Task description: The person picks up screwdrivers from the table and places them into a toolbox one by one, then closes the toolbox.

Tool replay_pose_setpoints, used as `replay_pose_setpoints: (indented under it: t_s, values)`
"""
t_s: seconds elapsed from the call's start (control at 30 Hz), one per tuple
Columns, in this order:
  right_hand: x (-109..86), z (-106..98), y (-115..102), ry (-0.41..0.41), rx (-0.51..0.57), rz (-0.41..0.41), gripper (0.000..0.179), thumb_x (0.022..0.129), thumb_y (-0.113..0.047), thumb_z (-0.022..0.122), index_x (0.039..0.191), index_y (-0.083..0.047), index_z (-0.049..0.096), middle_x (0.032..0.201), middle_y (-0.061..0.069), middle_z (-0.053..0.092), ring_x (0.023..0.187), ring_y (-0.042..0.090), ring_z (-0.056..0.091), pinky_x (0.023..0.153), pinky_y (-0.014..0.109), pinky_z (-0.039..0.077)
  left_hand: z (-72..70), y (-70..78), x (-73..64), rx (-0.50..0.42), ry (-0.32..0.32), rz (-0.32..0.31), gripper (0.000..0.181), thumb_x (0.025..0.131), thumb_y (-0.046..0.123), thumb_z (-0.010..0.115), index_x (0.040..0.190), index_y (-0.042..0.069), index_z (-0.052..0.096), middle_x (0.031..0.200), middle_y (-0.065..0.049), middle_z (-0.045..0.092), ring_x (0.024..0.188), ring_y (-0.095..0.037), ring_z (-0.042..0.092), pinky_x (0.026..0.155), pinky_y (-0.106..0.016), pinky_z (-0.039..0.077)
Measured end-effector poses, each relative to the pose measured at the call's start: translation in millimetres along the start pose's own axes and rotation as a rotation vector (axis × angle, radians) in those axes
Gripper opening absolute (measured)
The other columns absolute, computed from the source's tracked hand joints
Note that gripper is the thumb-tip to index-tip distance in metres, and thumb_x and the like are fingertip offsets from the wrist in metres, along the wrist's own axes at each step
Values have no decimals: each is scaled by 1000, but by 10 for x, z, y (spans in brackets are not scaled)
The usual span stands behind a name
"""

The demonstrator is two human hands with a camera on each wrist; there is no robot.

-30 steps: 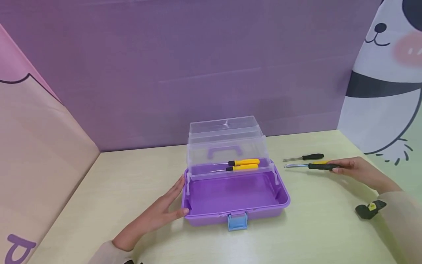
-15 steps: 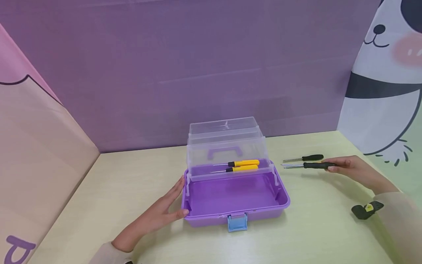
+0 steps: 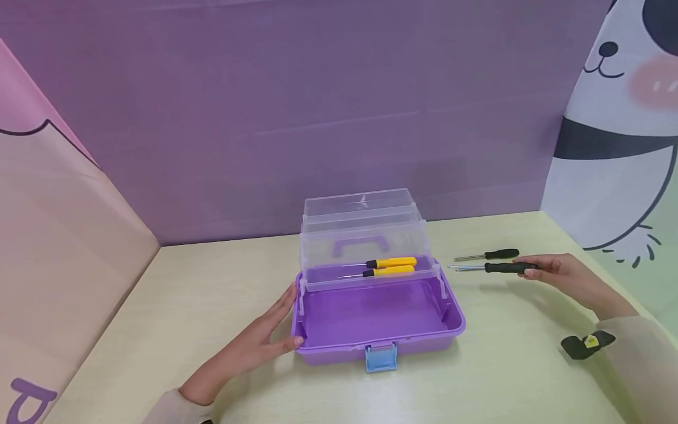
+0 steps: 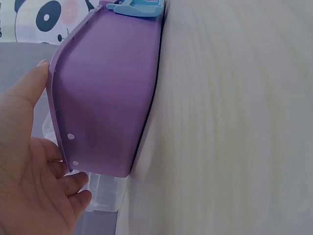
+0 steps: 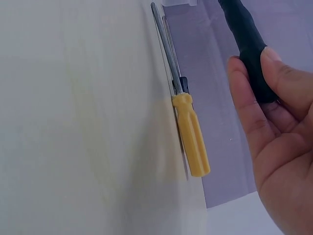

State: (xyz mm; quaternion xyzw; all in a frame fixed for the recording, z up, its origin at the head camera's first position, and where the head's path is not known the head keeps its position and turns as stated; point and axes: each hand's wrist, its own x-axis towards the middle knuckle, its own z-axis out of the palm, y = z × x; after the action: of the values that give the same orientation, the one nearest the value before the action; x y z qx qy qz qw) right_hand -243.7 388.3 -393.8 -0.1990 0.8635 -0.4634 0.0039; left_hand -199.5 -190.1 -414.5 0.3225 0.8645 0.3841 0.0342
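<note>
My right hand [image 3: 567, 282] pinches a black-handled screwdriver [image 3: 505, 268] between thumb and fingers, its shaft pointing left. In the right wrist view, a screwdriver with a yellow handle [image 5: 192, 134] lies on the table below that hand. From the head it is mostly hidden behind the held handle. Another black-handled screwdriver [image 3: 502, 254] lies just behind. My left hand [image 3: 256, 341] rests against the left side of a purple toolbox [image 3: 339, 354], fingers along the wall and thumb at the front corner. The same toolbox wall [image 4: 105, 93] fills much of the left wrist view.
The toolbox's clear lid [image 3: 365, 209] stands raised at the back, with a blue latch [image 3: 381, 358] at the front. Two yellow-handled screwdrivers [image 3: 392, 270] lie in its clear upper tray. Behind the light wooden table [image 3: 212, 282] rises a purple backdrop [image 3: 318, 118].
My right hand has shifted slightly left with the black-handled screwdriver. The yellow handle, seen behind it a second ago, is now hidden in the head view. My left hand has stayed put.
</note>
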Motion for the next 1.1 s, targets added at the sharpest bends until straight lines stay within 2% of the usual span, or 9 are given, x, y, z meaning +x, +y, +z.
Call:
replay_pose_setpoints:
  t_s: [0.17,0.63,0.87,1.1]
  values:
    - [-6,4,-21,19,-32,-25,25,94,-3,56,117,-4,64,97,-4,73,91,-3,64,76,12,51,-2,11,-4,3,-2,-3,84,91,25,63,152,13,6,158,-13,1,141,-42,8,105,-63,21]
    - [21,16,-163,58,-59,-4,25,94,-5,56,117,-2,64,98,-12,70,92,-8,59,76,11,49,4,7,-5,26,-1,-18,84,92,28,62,152,14,5,158,-8,0,142,-39,9,107,-60,21]
    - [43,44,-237,47,-61,-39,25,94,-3,55,118,0,62,96,-9,71,91,-6,60,76,11,49,3,8,10,11,0,-20,84,92,28,62,152,15,5,158,-4,0,142,-38,9,108,-60,21]
    - [71,64,-284,21,-8,-84,27,94,1,54,119,1,61,95,-8,72,90,-3,63,77,12,50,-1,3,2,15,-2,-12,85,91,27,62,152,13,5,158,-6,-1,142,-39,9,107,-60,21]
